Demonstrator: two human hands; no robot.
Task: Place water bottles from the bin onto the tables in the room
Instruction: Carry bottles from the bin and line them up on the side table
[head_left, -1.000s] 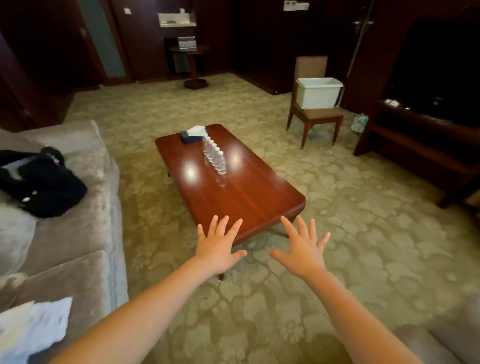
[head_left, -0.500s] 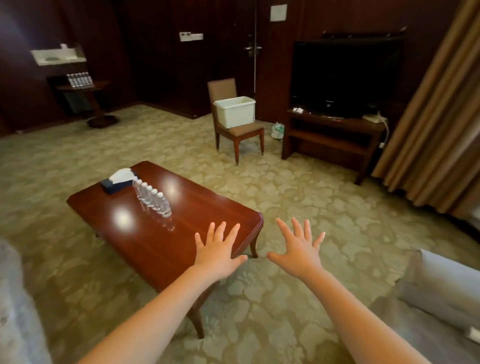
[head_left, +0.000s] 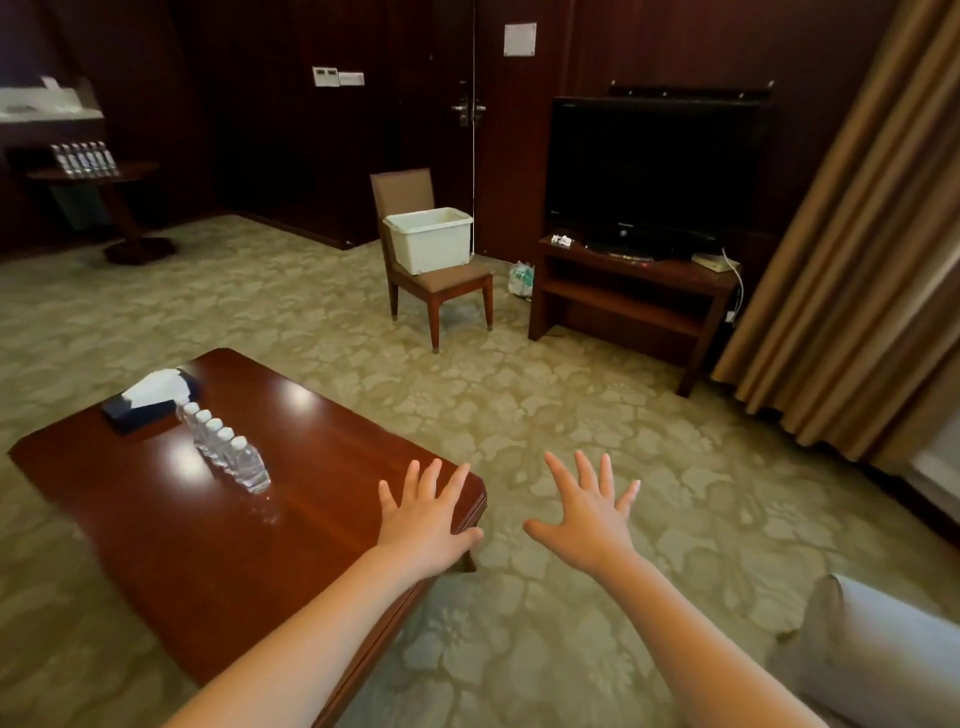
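The view has swung right: the sofa has dropped out of sight, and the white bin (head_left: 428, 241) on the chair (head_left: 441, 283) now sits near centre, well apart across the carpet. The left hand (head_left: 426, 517) and right hand (head_left: 587, 522) stay outstretched, fingers (head_left: 604, 475) splayed and released, grasping nothing. A row of water bottles (head_left: 226, 449) already stands on the low counter (head_left: 322, 447) beside a tissue box (head_left: 148, 400); the far bottles (head_left: 83, 158) line a side table (head_left: 96, 174). The turn likely means heading to the bin for more, though its contents cannot be seen
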